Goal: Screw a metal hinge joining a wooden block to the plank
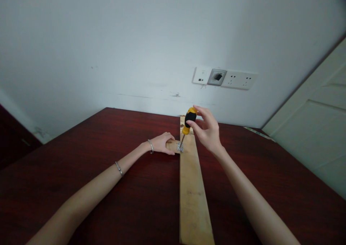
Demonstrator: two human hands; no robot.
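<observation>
My right hand (207, 128) grips a yellow and black screwdriver (190, 118) by its handle, thumb and fingers closed around it. The screwdriver tilts, its shaft pointing down to a small metal bracket (180, 147). That bracket lies across the joint between a short wood block (172, 146) and a long wooden board (191, 187). My left hand (163, 143) is closed around the short block, thumb on the near side and fingers on the far side. The block meets the board's left edge. Any screw under the tip is too small to make out.
The board lies lengthwise on a dark red table (121, 209), its far end near the white wall (135, 50). Wall sockets (239, 80) and a plug (218, 76) are above the table's back edge. A pale door (316, 126) stands at the right.
</observation>
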